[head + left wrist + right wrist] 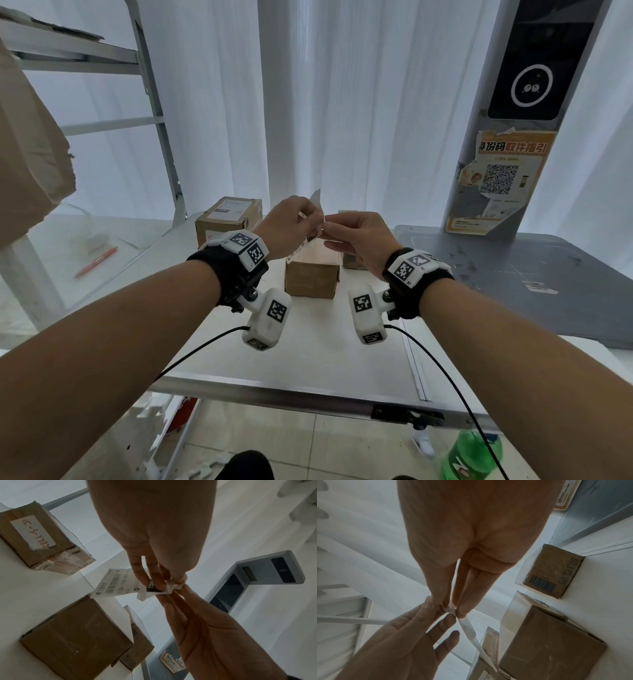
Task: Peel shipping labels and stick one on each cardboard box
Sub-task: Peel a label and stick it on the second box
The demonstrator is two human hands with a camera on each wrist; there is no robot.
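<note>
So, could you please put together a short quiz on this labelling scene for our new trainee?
1. True or false: both hands pinch the shipping label above the table.
2. How many cardboard boxes show in the left wrist view?
3. The box nearest the person has on top: A) a label, B) nothing stuck on its visible part, C) a pen.

Key: 1 true: the left hand and the right hand meet at one corner. 2 three. 3 B.
</note>
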